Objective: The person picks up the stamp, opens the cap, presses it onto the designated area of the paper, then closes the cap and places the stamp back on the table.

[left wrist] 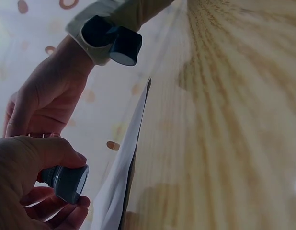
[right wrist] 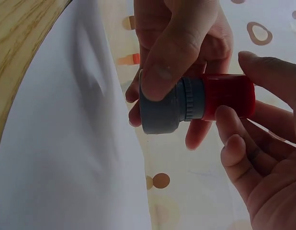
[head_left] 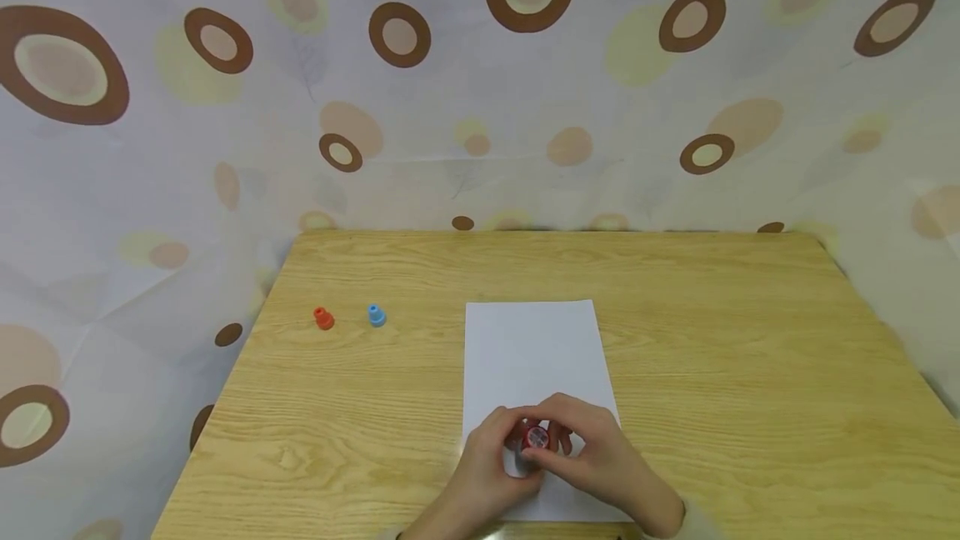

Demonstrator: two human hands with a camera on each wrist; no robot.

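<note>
Between both hands is a small round stamp with a grey body (right wrist: 160,112) and a glossy red end (right wrist: 229,96). From the head view its red-rimmed top (head_left: 537,437), with a picture on it, faces up. My left hand (head_left: 491,461) grips the grey body with thumb and fingers. Fingers and thumb of my right hand (head_left: 600,452) pinch the red end. The left wrist view shows a pale flat face (left wrist: 82,181) on the grey body. Both hands are above the near part of a white sheet of paper (head_left: 532,357).
Small stepped pieces, one red (head_left: 324,318) and one blue (head_left: 377,316), stand apart on the left of the wooden table (head_left: 712,340). A patterned cloth (head_left: 480,107) rises behind the table and at its sides.
</note>
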